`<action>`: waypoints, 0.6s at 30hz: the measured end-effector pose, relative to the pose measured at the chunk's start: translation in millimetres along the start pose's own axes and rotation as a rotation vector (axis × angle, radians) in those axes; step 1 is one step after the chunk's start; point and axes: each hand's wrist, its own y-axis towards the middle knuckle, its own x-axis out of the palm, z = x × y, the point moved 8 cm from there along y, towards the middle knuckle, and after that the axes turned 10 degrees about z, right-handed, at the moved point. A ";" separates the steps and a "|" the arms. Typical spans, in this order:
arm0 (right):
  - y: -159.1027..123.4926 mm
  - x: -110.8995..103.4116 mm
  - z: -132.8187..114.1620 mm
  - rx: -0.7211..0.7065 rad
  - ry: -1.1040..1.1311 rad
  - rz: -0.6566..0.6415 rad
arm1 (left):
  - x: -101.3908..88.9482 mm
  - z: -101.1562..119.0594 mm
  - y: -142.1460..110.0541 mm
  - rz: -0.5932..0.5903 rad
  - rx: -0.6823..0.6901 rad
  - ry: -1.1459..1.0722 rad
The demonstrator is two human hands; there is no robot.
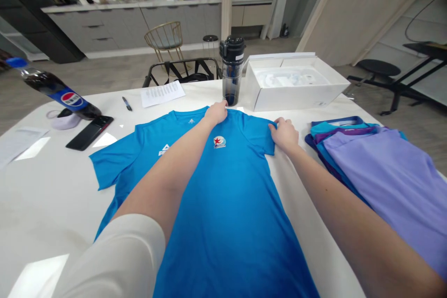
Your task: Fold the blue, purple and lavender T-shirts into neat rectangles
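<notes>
A bright blue T-shirt [226, 205] lies spread flat, front up, on the white table [45, 195], with a star badge on the chest. My left hand [216, 112] reaches across it and pinches the right shoulder near the collar. My right hand [284, 134] is closed on the edge of the shirt's right sleeve. Both arms stretch over the shirt.
A stack of shirts, lilac on top [387, 172], lies at the right. Behind the shirt stand a dark bottle [231, 72] and an open white box [293, 84]. At left are a cola bottle [52, 88], a black phone [90, 132], a pen [126, 103] and papers [162, 93].
</notes>
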 end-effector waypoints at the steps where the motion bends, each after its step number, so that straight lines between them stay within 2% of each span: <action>1: 1.8 0.4 2.1 0.003 0.007 -0.016 | 3.0 -1.0 5.7 -0.029 -0.010 0.009; 5: 3.9 -12.6 0.0 -0.029 0.110 -0.091 | 9.4 -5.9 13.7 -0.092 -0.044 0.002; 8: -6.4 -52.3 -23.4 -0.172 0.337 -0.096 | -0.6 -9.0 7.3 -0.005 -0.051 -0.099; 10: -21.1 -86.5 -52.0 -0.280 0.524 -0.121 | -14.2 -8.8 0.2 0.066 -0.038 -0.237; 12: -40.7 -114.0 -94.2 -0.363 0.705 -0.208 | -32.1 -9.6 -8.2 0.116 -0.052 -0.419; 14: -63.7 -128.8 -152.0 -0.451 0.868 -0.337 | -52.8 -15.9 -19.3 0.151 -0.130 -0.616; 16: -84.2 -131.3 -214.8 -0.536 0.977 -0.410 | -75.0 -27.3 -35.4 0.179 -0.211 -0.762; 18: -98.3 -117.5 -269.0 -0.583 0.998 -0.457 | -96.2 -44.3 -56.7 0.190 -0.244 -0.718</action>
